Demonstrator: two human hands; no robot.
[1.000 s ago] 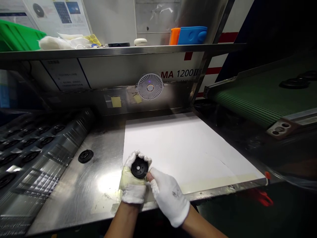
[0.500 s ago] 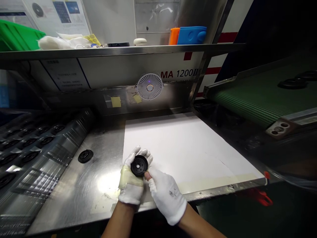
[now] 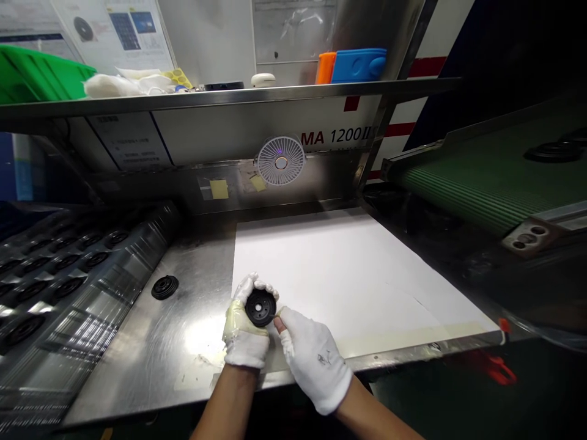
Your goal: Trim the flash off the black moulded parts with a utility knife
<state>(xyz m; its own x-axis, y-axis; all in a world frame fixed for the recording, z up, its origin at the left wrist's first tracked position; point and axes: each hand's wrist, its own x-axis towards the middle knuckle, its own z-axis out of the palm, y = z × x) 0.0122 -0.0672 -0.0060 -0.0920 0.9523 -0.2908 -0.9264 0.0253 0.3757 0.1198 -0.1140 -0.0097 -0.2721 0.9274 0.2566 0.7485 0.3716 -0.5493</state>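
Observation:
My left hand (image 3: 245, 330), in a white fabric glove with yellowed tape around the palm, holds a round black rubber disc (image 3: 260, 307) with a centre hole and small holes around it. My right hand (image 3: 314, 360), also in a white glove, has a bare fingertip pressed to the disc's right rim. Both hands are over the front edge of a white sheet (image 3: 348, 275). A matching black disc (image 3: 165, 287) lies on the steel table (image 3: 137, 360) to the left of my hands.
At the left, a foil-lined tray (image 3: 68, 293) holds several black discs in rows. A green belt conveyor (image 3: 486, 177) with black discs runs at the right. A small white fan (image 3: 280, 161) hangs under a steel shelf (image 3: 229, 95) carrying a green bin (image 3: 36, 79) and blue and orange items (image 3: 355, 66).
My hands and the disc sit slightly lower, and the disc has turned a little in my left hand. The whole view has shifted slightly.

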